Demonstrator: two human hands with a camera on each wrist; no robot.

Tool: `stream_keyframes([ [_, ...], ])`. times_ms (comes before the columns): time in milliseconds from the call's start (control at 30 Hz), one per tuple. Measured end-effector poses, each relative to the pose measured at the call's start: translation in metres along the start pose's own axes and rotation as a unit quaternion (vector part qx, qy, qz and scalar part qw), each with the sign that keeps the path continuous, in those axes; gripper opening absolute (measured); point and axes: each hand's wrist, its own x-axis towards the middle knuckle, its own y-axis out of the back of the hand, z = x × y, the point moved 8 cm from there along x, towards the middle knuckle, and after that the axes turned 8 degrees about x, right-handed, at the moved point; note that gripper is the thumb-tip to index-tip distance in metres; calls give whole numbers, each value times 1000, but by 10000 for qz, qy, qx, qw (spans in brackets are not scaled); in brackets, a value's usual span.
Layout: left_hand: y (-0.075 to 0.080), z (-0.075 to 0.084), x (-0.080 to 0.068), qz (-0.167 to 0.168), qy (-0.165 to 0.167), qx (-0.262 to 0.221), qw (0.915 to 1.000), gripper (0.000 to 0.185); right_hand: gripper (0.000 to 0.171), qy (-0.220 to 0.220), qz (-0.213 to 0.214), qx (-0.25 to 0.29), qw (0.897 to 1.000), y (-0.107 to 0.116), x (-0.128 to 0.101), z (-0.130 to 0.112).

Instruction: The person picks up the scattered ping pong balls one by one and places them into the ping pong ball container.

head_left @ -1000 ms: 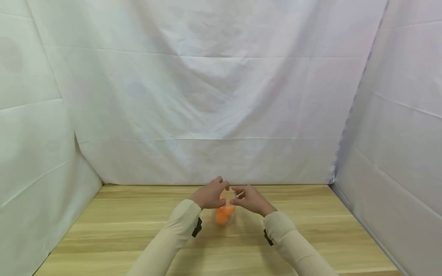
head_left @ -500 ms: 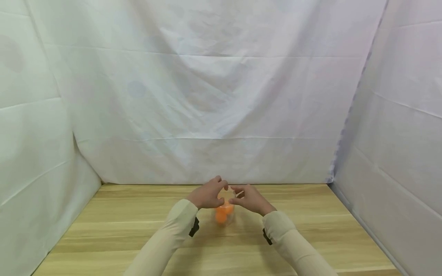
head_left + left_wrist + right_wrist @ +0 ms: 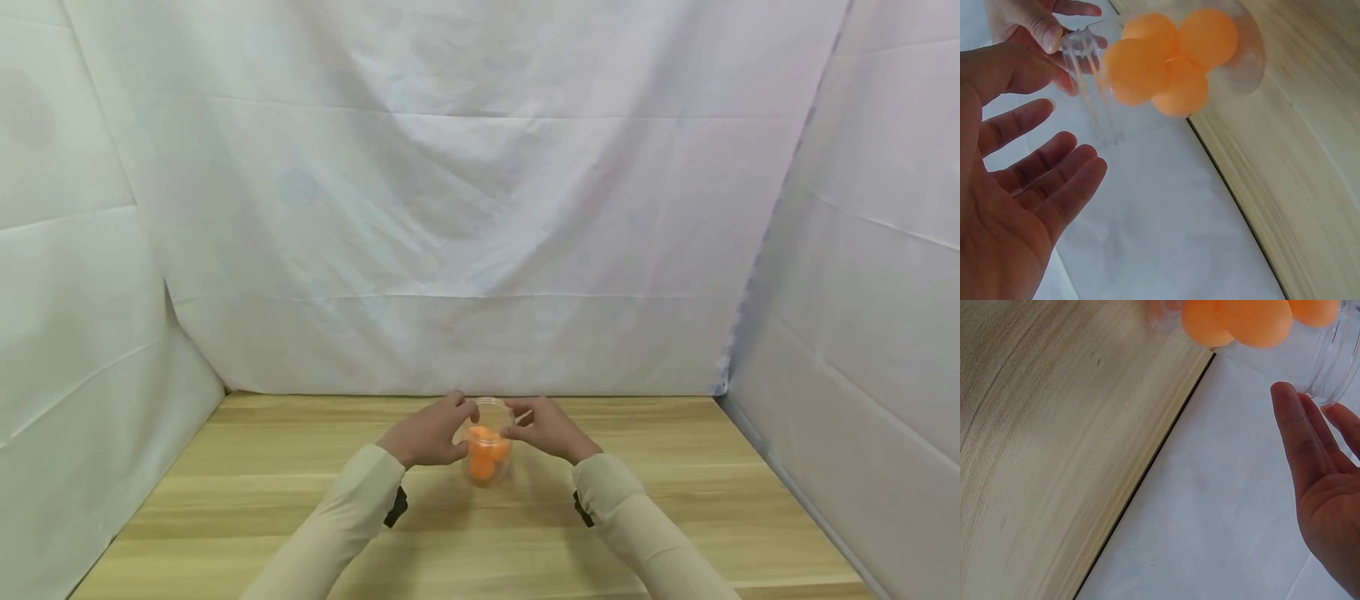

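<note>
mid table (image 3: 225, 500), near back edge: clear cup (image 3: 489, 454) upright with orange balls (image 3: 483, 450) inside. left hand (image 3: 427, 435) beside cup's left wall, fingers relaxed and spread in the left wrist view, thumb near rim; contact hard to tell. right hand (image 3: 551, 429) at cup's right side, fingertips (image 3: 1288, 412) straight by rim, touching or just short, unclear. no clear grasp either side. ball count uncertain, cup cut off in both wrist views.
</note>
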Motion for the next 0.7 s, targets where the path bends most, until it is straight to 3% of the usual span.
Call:
stream_keyframes([
  [367,-1,19,-23,118,-510,243,9983,29,52,-160,99,-12,9998,2,0,4],
  [700,-7,37,-39,23,-677,343,9971,29,54,-169,76,23,9998,3,-3,4],
])
